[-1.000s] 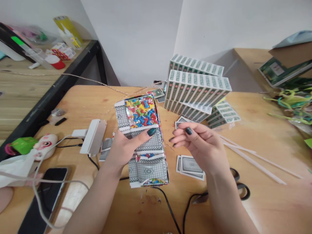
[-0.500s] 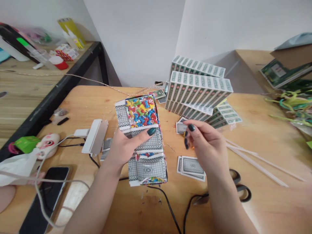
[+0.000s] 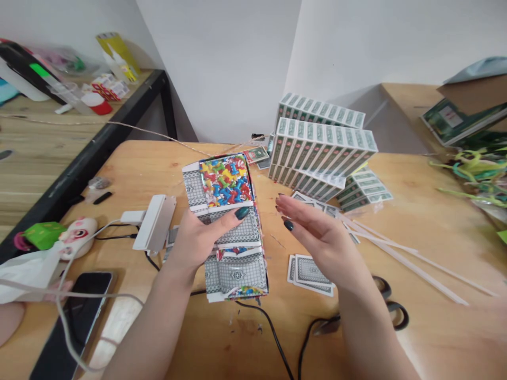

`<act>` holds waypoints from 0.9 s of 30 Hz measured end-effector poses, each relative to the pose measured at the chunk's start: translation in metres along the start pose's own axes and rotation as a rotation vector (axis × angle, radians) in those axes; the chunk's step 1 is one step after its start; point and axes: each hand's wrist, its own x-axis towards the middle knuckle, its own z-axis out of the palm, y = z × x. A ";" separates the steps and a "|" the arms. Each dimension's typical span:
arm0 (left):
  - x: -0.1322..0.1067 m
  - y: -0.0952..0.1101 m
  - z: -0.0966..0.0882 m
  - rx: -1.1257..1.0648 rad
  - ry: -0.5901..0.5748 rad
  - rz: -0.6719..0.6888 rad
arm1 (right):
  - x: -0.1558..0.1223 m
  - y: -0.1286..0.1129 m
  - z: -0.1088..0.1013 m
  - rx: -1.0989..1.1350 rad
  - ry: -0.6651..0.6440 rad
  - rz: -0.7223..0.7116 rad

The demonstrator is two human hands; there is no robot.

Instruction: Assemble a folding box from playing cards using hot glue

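My left hand [image 3: 198, 237] grips a small box [image 3: 255, 232] with its thumb across the front. Grey-backed playing cards [image 3: 237, 274] cover parts of the box, and a picture of coloured push pins [image 3: 225, 179] shows on its upper part. To the right of the box, my right hand [image 3: 320, 237] is held apart from it, fingers stretched out and thumb spread, with nothing visible in it. Below that hand, a few loose playing cards [image 3: 312, 270] lie face down on the table. More cards [image 3: 303, 197] lie partly hidden behind its fingers.
Stacked green-and-white card boxes [image 3: 325, 148] stand at the back right. White strips [image 3: 420, 269] and black-handled scissors [image 3: 396, 314] lie on the right. At left are a white power adapter [image 3: 155, 224], a phone [image 3: 75, 322] and cables. Black cords [image 3: 273, 332] cross the front.
My right hand has moved left towards the box, and its pinched fingers have straightened. The small orange-yellow bit by its fingertips no longer shows. More cards show behind it. The box shifted slightly left.
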 end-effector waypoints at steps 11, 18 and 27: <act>-0.001 -0.016 0.003 -0.034 -0.096 0.012 | -0.011 -0.013 0.020 -0.163 0.152 -0.075; -0.001 -0.014 0.003 -0.050 -0.230 -0.034 | 0.006 0.007 0.014 0.125 -0.103 0.054; -0.007 -0.004 0.007 -0.142 -0.190 -0.158 | 0.014 0.024 0.009 0.459 -0.340 0.288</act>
